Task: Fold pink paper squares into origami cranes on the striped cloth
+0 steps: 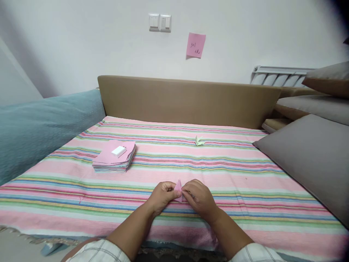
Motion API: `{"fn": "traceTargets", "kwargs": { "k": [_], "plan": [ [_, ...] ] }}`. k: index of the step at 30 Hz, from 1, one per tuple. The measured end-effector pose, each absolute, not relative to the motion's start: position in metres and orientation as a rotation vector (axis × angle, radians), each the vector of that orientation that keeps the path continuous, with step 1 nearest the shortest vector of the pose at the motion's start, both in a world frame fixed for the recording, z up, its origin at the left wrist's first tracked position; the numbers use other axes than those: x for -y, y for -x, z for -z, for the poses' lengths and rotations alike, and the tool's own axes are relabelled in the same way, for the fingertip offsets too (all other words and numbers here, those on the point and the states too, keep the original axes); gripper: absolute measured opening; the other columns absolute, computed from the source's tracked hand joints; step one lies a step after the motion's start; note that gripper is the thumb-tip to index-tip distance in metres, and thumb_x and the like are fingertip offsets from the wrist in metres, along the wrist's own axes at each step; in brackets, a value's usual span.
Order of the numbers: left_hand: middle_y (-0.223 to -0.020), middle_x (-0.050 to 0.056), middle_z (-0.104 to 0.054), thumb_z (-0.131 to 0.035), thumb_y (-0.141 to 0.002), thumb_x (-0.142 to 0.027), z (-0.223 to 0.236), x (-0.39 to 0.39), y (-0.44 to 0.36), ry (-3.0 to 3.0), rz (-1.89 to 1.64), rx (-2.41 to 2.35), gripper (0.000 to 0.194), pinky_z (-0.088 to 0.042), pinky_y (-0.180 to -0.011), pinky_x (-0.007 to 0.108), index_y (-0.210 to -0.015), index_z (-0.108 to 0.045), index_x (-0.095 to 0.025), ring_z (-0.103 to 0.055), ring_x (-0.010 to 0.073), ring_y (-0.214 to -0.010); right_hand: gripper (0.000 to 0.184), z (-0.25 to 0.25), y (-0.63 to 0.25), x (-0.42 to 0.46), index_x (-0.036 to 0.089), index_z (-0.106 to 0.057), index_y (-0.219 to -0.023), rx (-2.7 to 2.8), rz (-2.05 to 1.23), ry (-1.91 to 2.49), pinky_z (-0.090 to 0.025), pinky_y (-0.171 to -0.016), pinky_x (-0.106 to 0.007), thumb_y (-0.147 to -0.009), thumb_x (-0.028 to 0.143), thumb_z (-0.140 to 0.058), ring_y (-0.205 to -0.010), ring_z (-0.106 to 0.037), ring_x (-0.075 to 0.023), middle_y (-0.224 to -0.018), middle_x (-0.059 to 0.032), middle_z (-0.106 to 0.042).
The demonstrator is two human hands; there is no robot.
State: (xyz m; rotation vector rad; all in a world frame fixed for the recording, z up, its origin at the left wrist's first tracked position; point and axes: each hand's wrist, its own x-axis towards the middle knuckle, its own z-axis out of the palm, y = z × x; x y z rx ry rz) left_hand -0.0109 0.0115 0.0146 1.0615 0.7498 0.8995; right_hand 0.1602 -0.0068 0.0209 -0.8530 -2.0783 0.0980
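Observation:
Between my two hands is a small folded piece of pink paper, its pointed tip standing up. My left hand pinches it from the left with thumb and fingers. From the other side my right hand grips the paper's right edge, its fingertips closed together there. Further back on the striped cloth lies a pale green folded paper, shaped like a small bird. A stack of square paper sheets with pink on top sits to the left, and a white plug adapter rests on it.
A striped cloth covers the seat under my hands. Behind it rises a brown backrest. A blue-covered armrest bounds the left, and grey cushions are piled on the right. A pink note is stuck on the wall.

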Motion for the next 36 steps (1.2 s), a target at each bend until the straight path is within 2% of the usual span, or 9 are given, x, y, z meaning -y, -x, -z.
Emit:
{"fn": "traceTargets", "kwargs": {
  "k": [7,18,25,32,36],
  "plan": [
    [-0.060,0.000,-0.062,-0.082,-0.051,-0.032,-0.012,-0.013,0.011,-1.045,-0.987,-0.797,0.028,-0.036,-0.061,0.022,-0.067,-0.070,-0.012,-0.049,0.0108,-0.058,0.016,-0.023,-0.162,0.006,0.022,-0.061,-0.094,2.042,-0.283,0.854,-0.047,-0.072,-0.033,-0.086,0.019,-0.048,-0.079,-0.057,-0.0176,-0.083,-0.0052,-0.064],
    [-0.060,0.000,-0.060,-0.081,-0.052,-0.032,-0.010,-0.013,0.010,-1.029,-1.035,-0.801,0.028,-0.036,-0.060,0.022,-0.066,-0.069,-0.012,-0.048,0.0099,-0.058,0.006,-0.015,-0.157,0.005,0.019,-0.061,-0.076,1.766,-0.686,0.987,-0.047,-0.062,-0.026,-0.079,0.024,-0.058,-0.068,-0.057,-0.0147,-0.074,-0.0026,-0.060],
    [-0.059,-0.001,-0.059,-0.080,-0.056,-0.032,-0.006,-0.014,0.011,-1.027,-1.062,-0.807,0.027,-0.035,-0.059,0.022,-0.069,-0.068,-0.012,-0.047,0.0094,-0.057,0.018,-0.008,-0.149,0.006,0.019,-0.053,-0.075,1.470,-1.083,1.051,-0.039,-0.051,-0.022,-0.075,0.033,-0.063,-0.053,-0.048,-0.0092,-0.063,0.0034,-0.052],
    [-0.060,-0.001,-0.059,-0.078,-0.059,-0.032,-0.006,-0.013,0.009,-1.011,-1.096,-0.801,0.024,-0.036,-0.059,0.022,-0.067,-0.067,-0.012,-0.048,0.0097,-0.057,0.028,-0.006,-0.142,0.003,0.019,-0.054,-0.083,1.338,-1.195,1.022,-0.044,-0.059,-0.025,-0.068,0.038,-0.068,-0.062,-0.052,-0.0119,-0.068,0.0021,-0.054],
    [-0.064,0.001,-0.063,-0.076,-0.062,-0.030,-0.007,-0.012,0.009,-0.985,-1.118,-0.765,0.021,-0.040,-0.066,0.025,-0.068,-0.068,-0.012,-0.052,0.0120,-0.063,0.030,-0.003,-0.140,0.004,0.018,-0.058,-0.090,1.395,-1.242,1.046,-0.045,-0.064,-0.027,-0.068,0.037,-0.068,-0.067,-0.054,-0.0136,-0.073,-0.0004,-0.058]
  ]
}}
